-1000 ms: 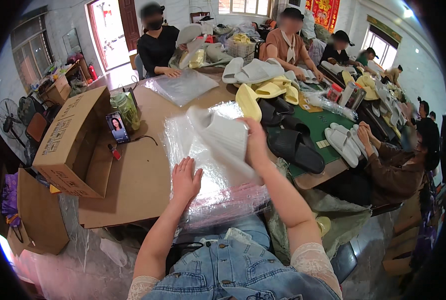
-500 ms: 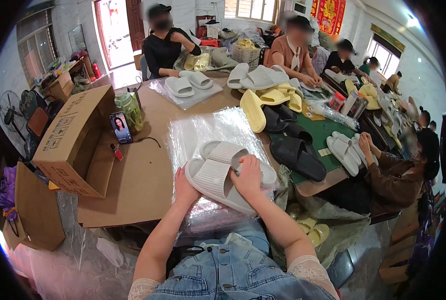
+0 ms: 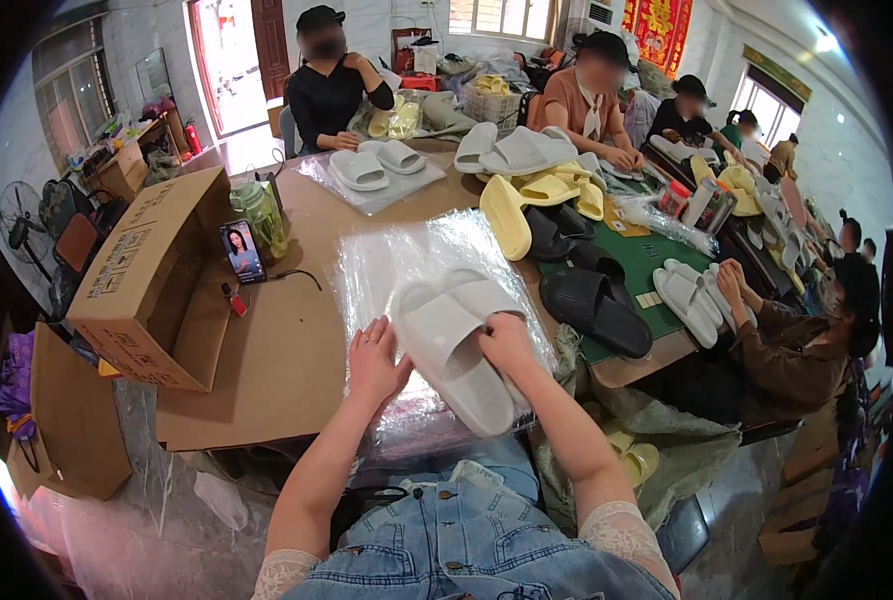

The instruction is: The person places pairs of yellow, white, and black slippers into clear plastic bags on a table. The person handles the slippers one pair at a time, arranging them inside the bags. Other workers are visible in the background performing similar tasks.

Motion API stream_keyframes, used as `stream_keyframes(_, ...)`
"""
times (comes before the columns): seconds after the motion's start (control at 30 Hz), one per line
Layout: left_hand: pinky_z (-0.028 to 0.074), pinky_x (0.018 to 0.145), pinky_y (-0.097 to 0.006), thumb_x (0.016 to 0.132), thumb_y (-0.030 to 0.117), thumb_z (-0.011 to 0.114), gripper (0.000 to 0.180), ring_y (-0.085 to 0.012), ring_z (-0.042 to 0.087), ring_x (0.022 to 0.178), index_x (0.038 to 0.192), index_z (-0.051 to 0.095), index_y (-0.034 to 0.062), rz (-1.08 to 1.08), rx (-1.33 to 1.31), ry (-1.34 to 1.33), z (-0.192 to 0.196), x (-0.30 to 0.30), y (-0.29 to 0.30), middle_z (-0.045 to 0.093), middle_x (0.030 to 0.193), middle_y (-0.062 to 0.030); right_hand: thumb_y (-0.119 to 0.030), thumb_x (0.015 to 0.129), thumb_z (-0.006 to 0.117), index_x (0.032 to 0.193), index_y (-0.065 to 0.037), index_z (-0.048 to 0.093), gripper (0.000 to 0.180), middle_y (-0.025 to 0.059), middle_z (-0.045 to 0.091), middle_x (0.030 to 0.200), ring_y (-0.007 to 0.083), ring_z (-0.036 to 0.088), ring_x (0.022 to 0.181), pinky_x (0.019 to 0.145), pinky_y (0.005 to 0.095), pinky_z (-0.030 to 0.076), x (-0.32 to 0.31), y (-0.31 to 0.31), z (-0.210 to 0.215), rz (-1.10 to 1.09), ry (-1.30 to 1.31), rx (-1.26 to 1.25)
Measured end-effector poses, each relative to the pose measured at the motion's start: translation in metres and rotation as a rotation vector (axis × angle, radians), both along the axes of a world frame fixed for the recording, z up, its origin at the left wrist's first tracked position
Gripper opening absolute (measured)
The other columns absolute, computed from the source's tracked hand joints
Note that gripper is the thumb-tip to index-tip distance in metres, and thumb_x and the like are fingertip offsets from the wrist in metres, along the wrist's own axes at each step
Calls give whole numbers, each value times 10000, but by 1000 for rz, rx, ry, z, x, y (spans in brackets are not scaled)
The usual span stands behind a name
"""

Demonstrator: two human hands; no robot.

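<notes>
A pair of light grey slide slippers lies in front of me, one partly over the other. The nearer slipper (image 3: 472, 385) slants with its heel toward me, and the farther slipper (image 3: 492, 292) is partly hidden behind it. My right hand (image 3: 508, 345) is closed on the pair at the inner side, fingers curled in by the strap opening. My left hand (image 3: 377, 362) lies with fingers stretched out on the stack of clear plastic bags (image 3: 367, 270), close to the nearer slipper's left edge. The bags lie under both slippers.
An open cardboard box (image 3: 147, 290), a phone (image 3: 242, 250) and a green bottle (image 3: 259, 215) stand at left. Black slippers (image 3: 597, 310) and yellow slippers (image 3: 507, 220) are piled at right. Another grey pair (image 3: 377, 165) lies at the far edge. Several people work around the table.
The grey pair has turned, its heel end swinging toward me. My left hand has come off the nearer slipper onto the bags, while my right hand has shifted slightly right, still gripping.
</notes>
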State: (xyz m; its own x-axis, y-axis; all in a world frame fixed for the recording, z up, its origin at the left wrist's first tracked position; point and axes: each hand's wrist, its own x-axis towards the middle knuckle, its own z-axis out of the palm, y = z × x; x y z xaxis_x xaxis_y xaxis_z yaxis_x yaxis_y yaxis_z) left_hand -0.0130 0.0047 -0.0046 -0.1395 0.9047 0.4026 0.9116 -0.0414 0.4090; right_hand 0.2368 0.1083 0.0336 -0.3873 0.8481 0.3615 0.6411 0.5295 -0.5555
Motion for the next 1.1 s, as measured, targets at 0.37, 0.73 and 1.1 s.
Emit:
stream_keyframes(0.37, 224, 1221, -525, 692, 796, 692, 1055, -374, 252, 1511, 1542, 402, 241, -447, -244, 225, 45, 3, -1, 275, 1627, -203, -138, 925, 615, 911, 14, 718, 184, -47, 613, 719, 43, 484, 551, 479, 246, 316, 142, -52, 21, -154, 792, -397)
stream_keyframes(0.73, 378, 1128, -491, 996, 305, 543, 357, -365, 509, 1349, 1301, 655, 158, -315, -165, 26, 29, 17, 8, 568, 1428, -147, -37, 886, 639, 970, 52, 726, 151, -5, 682, 787, 62, 590, 722, 629, 266, 477, 143, -96, 82, -79, 365, -535)
stream_keyframes(1.1, 438, 1081, -434, 1037, 283, 452, 404, -375, 575, 1247, 1378, 590, 117, -302, -263, -371, 80, 27, 8, 622, 1339, -197, -190, 784, 657, 752, 60, 651, 252, 269, 636, 767, 439, 643, 783, 733, 491, 512, 93, -122, 80, 121, -101, -233)
